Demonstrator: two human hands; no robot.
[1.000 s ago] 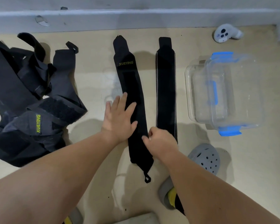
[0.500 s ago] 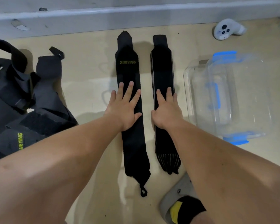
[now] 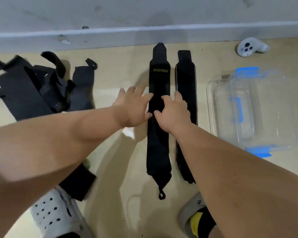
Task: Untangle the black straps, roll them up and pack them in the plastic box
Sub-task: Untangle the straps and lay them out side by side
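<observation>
Both of my hands lie flat with fingers spread, gripping nothing: my left hand [image 3: 133, 108] rests at the left edge of the strap marked XUEYING [image 3: 159, 121], fingertips on the cloth, and my right hand [image 3: 175, 114] presses across that strap's right side and onto the second strap [image 3: 186, 79] just beside it. These two straps are long, flat bands of matte black fabric, laid straight and parallel on the smooth beige floor [image 3: 120, 71]; the lettered one ends near me in a small loop, and the other has pale edging. Off to my left sits a crumpled pile of black straps [image 3: 33, 90]. To my right, the clear plastic box [image 3: 251, 109] with blue clips shows no strap inside.
</observation>
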